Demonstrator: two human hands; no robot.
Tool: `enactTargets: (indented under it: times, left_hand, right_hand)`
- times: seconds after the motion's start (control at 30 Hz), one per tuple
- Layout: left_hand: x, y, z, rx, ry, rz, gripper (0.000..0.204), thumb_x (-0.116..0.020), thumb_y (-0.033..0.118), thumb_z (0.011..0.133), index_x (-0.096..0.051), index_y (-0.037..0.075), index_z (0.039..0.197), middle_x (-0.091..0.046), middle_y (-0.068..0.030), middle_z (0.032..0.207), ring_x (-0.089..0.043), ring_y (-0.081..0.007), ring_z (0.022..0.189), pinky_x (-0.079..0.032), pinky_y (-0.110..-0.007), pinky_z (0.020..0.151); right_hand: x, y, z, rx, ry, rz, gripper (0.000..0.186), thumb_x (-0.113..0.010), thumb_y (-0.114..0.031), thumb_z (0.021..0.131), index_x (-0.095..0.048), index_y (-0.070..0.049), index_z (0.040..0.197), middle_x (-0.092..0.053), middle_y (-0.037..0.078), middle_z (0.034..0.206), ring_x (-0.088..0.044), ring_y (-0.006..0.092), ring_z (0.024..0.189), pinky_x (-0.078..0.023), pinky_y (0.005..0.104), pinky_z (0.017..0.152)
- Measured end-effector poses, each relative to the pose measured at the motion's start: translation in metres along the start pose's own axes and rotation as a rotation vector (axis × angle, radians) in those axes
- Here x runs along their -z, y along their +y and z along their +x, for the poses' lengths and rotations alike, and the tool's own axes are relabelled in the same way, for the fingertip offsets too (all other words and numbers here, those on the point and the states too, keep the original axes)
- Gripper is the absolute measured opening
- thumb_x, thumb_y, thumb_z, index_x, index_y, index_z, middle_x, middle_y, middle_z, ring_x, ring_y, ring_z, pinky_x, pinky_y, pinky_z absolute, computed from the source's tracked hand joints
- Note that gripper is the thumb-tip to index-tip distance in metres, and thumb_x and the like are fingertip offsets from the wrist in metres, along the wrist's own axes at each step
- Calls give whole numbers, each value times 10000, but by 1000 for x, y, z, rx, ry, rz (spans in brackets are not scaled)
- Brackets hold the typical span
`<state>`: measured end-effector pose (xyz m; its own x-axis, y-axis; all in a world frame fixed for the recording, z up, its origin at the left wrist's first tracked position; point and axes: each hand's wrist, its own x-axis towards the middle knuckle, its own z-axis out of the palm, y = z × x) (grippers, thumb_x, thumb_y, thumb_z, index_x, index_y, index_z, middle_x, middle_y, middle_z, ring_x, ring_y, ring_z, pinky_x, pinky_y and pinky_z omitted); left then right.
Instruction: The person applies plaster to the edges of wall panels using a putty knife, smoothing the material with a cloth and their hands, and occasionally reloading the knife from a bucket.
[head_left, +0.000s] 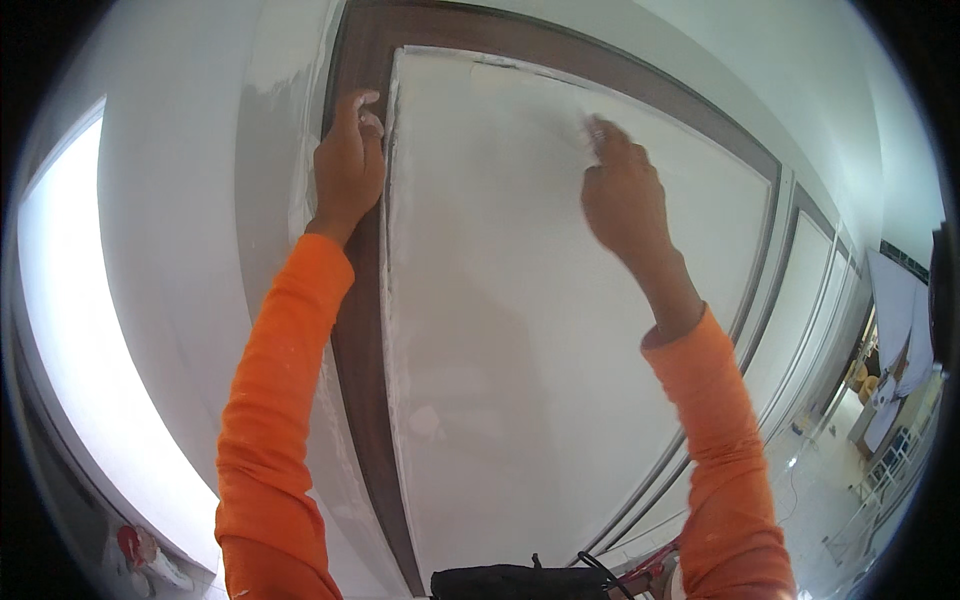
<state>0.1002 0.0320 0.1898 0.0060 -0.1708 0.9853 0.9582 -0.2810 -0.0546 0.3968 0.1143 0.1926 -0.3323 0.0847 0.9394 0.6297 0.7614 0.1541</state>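
Observation:
A white panel [480,330] sits inside a dark brown wooden frame [358,360], with a rough whitish strip along its inner edge. My left hand [345,160] is up at the frame's left upright, fingers curled and white-smudged at the tips; whether anything is in them is hard to tell. My right hand [620,190] is over the upper right part of the panel, fingers closed round something thin, too blurred to make out. Both forearms wear orange sleeves.
More framed panels [800,300] continue to the right. A bright opening [85,320] is at the left, with red and white items [145,555] at floor level. Far right are a metal rack [890,465] and white sheeting [895,330]. A black object [500,585] is at my waist.

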Motion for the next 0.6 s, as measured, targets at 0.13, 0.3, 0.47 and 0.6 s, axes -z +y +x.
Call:
enactTargets:
  times: [0.13, 0.3, 0.47, 0.6]
  left_hand:
    - [-8, 3, 0, 0, 21, 4, 304, -427, 46, 965, -520, 65, 1254, -669, -117, 879, -671, -291, 782, -518, -387, 754]
    - [-2, 8, -2, 99, -3, -43, 294, -438, 52, 968, -510, 61, 1253, -678, -145, 909, -683, -315, 839, -516, -401, 782]
    - [-10, -13, -8, -97, 66, 115, 304, -434, 60, 976, -486, 73, 1276, -696, -154, 972, -693, -324, 853, -523, -407, 770]
    - [-2, -10, -8, -14, 56, 52, 308, -436, 76, 991, -472, 81, 1297, -697, -130, 961, -691, -311, 817, -533, -400, 751]
  right_hand:
    - [-28, 32, 31, -349, 132, -7, 554, -505, -109, 879, -428, 82, 1394, -494, 273, 1378, -531, 436, 1206, -465, 526, 981]
    - [-57, -51, 67, -311, 81, -28, 638, -524, -234, 862, -411, 133, 1371, -482, 298, 1377, -513, 435, 1230, -449, 527, 995]
    - [-59, -155, 104, -111, 111, 103, 545, -618, -354, 845, -625, 112, 1128, -601, 295, 1186, -580, 432, 1104, -488, 511, 927]
    - [-23, -150, 79, -79, 68, 248, 509, -646, -295, 846, -605, 103, 1162, -605, 251, 1156, -585, 392, 1082, -493, 488, 879]
